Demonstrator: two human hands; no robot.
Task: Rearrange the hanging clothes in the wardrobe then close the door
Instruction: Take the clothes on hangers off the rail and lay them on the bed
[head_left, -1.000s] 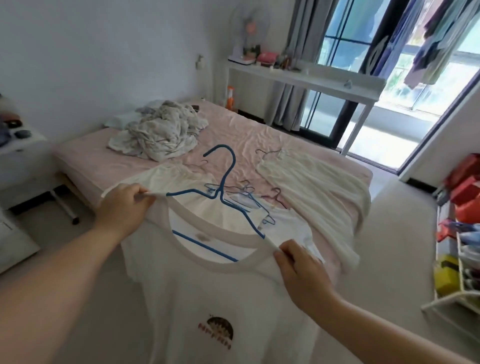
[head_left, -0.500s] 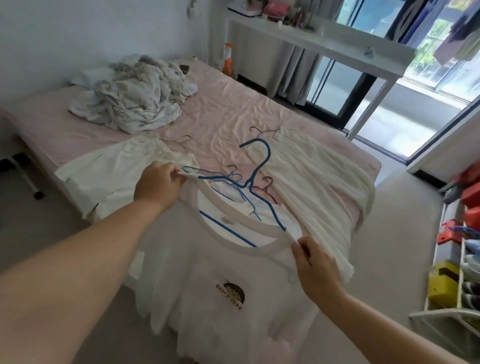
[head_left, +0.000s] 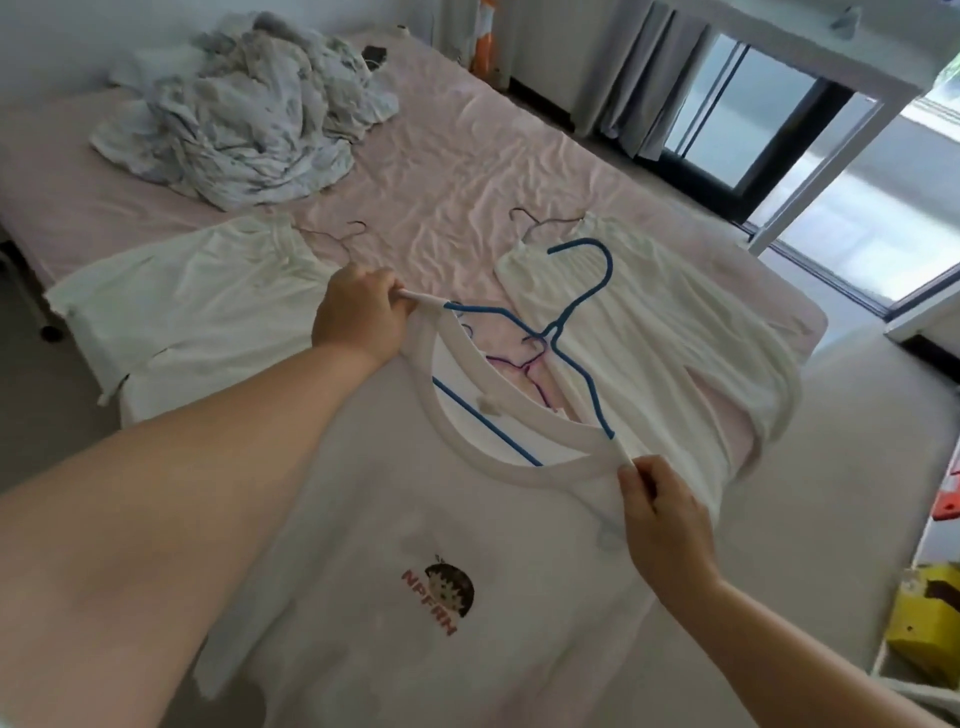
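A white T-shirt (head_left: 415, 530) with a small cartoon print hangs on a blue hanger (head_left: 576, 306), held flat over the near edge of the bed. My left hand (head_left: 358, 312) grips the shirt's left shoulder. My right hand (head_left: 660, 514) pinches its right shoulder near the hanger's end. The hanger's hook points away from me. Two more white garments lie on the bed, one (head_left: 187, 306) to the left and one (head_left: 654, 332) to the right, each on a thin wire hanger. The wardrobe is out of view.
The bed (head_left: 447, 171) has a wrinkled pink sheet and a crumpled grey-white blanket (head_left: 244, 114) at its far left. A purple hanger (head_left: 524, 364) lies under the shirt's neckline. A white desk (head_left: 810, 62) and a glass door stand behind. A shelf with a yellow box (head_left: 924, 629) is at the right.
The view has tilted down and come closer to the bed. Both hands have carried the shirt on its hanger forward and lower over the bed.
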